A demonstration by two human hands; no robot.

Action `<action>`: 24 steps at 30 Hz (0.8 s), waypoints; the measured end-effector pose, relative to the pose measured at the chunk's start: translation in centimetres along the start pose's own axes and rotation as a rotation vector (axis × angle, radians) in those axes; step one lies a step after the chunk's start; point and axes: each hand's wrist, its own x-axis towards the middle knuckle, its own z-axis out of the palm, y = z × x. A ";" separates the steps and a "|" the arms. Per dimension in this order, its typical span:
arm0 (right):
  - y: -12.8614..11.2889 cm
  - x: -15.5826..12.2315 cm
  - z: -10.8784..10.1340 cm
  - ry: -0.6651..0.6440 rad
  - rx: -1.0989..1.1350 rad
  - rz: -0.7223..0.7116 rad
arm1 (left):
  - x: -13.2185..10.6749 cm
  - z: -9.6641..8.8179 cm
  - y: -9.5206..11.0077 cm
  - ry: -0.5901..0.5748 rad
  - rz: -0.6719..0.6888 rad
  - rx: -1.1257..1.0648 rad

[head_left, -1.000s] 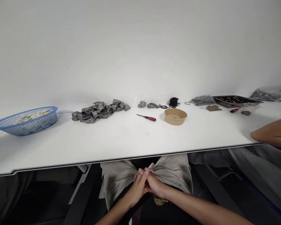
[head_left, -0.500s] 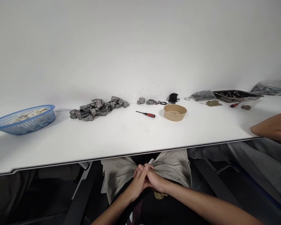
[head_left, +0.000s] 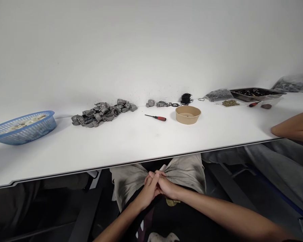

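My left hand and my right hand rest clasped together in my lap, below the table edge. Their fingers are folded into each other, and no object shows between them. On the white table in front of me lies a screwdriver with a red and black handle, its shaft pointing left. To its right stands a round tan bowl with a small bit at the bottom. A heap of grey plastic housings lies to the left, and two similar housings sit near the wall.
A blue basket with whitish parts stands far left. Black rings lie at the wall. Farther right are a bagged dark lot, brass-coloured pieces, a metal tray and another screwdriver. Another person's arm leans on the right edge.
The view has tilted and shifted slightly, so the table's things sit a little higher in the picture. My hands stay clasped in my lap.
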 end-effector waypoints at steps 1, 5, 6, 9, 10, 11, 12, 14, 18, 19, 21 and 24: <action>0.0 0.0 0.0 0.001 -0.006 0.002 | 0.0 0.0 0.2 0.005 0.003 0.013; -0.3 -0.2 0.1 0.008 -0.018 0.008 | -0.2 0.2 0.6 0.039 0.015 0.069; -0.4 -0.2 0.1 0.007 -0.017 0.011 | -0.2 0.2 0.6 0.041 0.015 0.070; -0.7 -0.4 0.3 0.008 -0.016 0.013 | -0.2 0.2 0.6 0.039 -0.001 0.051; -0.7 -0.4 0.4 0.012 -0.016 0.011 | -0.3 0.3 0.6 0.042 -0.005 0.050; -0.8 -0.5 0.4 0.016 -0.017 0.010 | -0.3 0.3 0.7 0.050 -0.008 0.050; -0.8 -0.5 0.5 0.020 -0.018 0.008 | -0.3 0.3 0.7 0.057 -0.010 0.047; -0.8 -0.6 0.5 0.019 -0.022 0.003 | -0.3 0.4 0.9 0.062 -0.010 0.036; -0.7 -0.6 0.4 0.020 -0.022 -0.012 | -0.2 0.4 0.8 0.047 -0.014 0.024; -0.7 -0.6 0.5 0.023 -0.020 -0.014 | -0.2 0.3 0.7 0.040 -0.014 0.025; -0.9 -0.7 0.6 0.026 -0.015 -0.017 | 0.0 0.2 0.5 0.027 -0.014 0.024; -1.4 -1.0 0.9 0.034 -0.008 -0.018 | 0.0 0.0 0.2 0.008 -0.017 0.018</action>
